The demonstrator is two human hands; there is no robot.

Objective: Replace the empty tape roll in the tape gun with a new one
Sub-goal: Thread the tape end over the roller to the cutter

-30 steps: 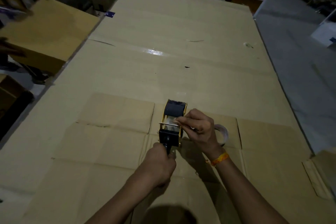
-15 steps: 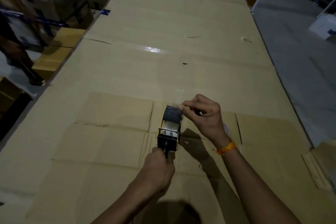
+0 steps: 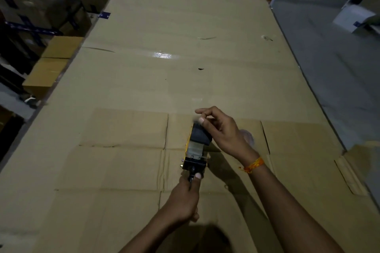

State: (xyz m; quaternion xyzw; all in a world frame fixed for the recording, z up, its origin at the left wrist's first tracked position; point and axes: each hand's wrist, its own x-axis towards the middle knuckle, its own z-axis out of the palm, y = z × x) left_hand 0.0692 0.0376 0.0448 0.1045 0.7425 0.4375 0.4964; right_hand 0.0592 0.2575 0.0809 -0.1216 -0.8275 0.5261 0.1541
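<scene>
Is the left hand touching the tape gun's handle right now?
Touching. The head view shows the left hand wrapped around the black handle of the tape gun, thumb pressed against its base.

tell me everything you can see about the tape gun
The tape gun has a yellow, metal-looking frame, a dark block at its far end and a black plate near the handle. It is held above the cardboard-covered table, pointing away from the person. The left hand grips its dark handle; the right hand pinches at its far end. A pale glossy strip, probably tape, runs along its top.
</scene>
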